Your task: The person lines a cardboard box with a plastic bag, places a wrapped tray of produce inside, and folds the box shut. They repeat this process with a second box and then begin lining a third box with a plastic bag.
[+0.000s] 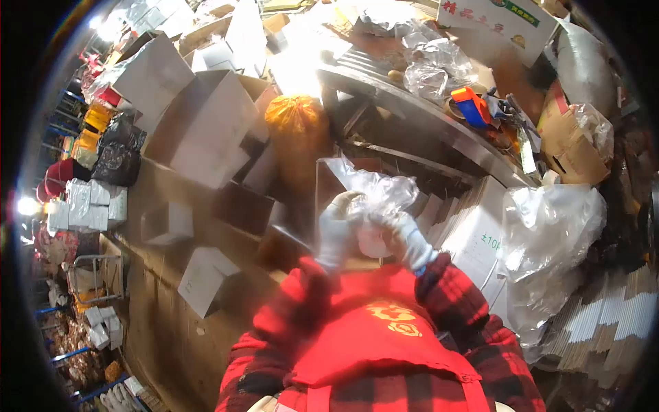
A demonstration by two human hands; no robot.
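A crumpled clear plastic bag [384, 189] is held up in front of the red apron. My left hand [334, 230], in a pale glove, has its fingers closed on the bag's left side. Gloved as well, my right hand [410, 240] grips the lower right of the bag. The bag hangs between both hands, and part of it bulges below them. Behind it stands an open cardboard box [329, 182], partly hidden by the bag and my hands.
A metal-edged bench [439, 117] with plastic bags and an orange-blue tape dispenser [471, 106] lies ahead. An orange mesh sack [297, 130] and cardboard boxes [209, 130] stand left. Flat cartons [473, 220] and a large plastic bag [549, 226] are right.
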